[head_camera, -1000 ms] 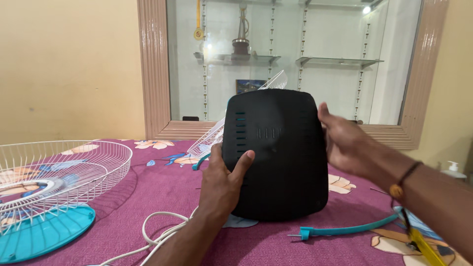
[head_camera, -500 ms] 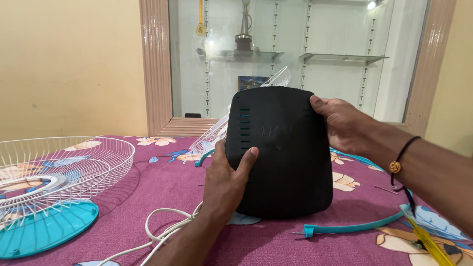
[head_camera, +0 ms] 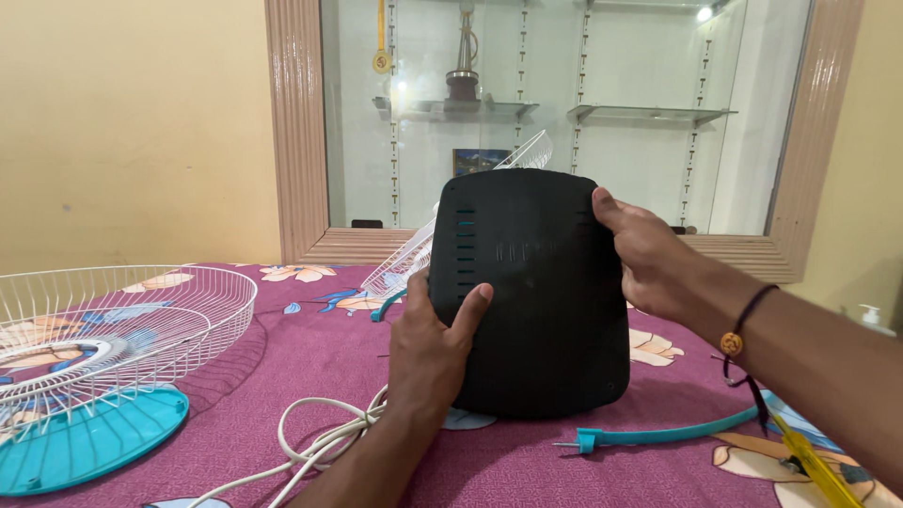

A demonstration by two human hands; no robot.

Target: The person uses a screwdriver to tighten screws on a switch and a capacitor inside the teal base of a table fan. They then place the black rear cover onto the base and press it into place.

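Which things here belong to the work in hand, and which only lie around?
In hand:
black vented cover
left hand
right hand

Lying about:
white wire fan guard
teal round base
white cord
teal guard ring
yellow screwdriver

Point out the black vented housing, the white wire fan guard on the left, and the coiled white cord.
black housing (head_camera: 541, 301), head view, middle of its back face
white wire guard (head_camera: 113, 325), head view, its wire ribs
white cord (head_camera: 320, 437), head view, its loop

Likely a home room; a floral purple bedspread (head_camera: 310, 348); a wood-framed glass showcase (head_camera: 564, 113) holding a trophy (head_camera: 463, 66).
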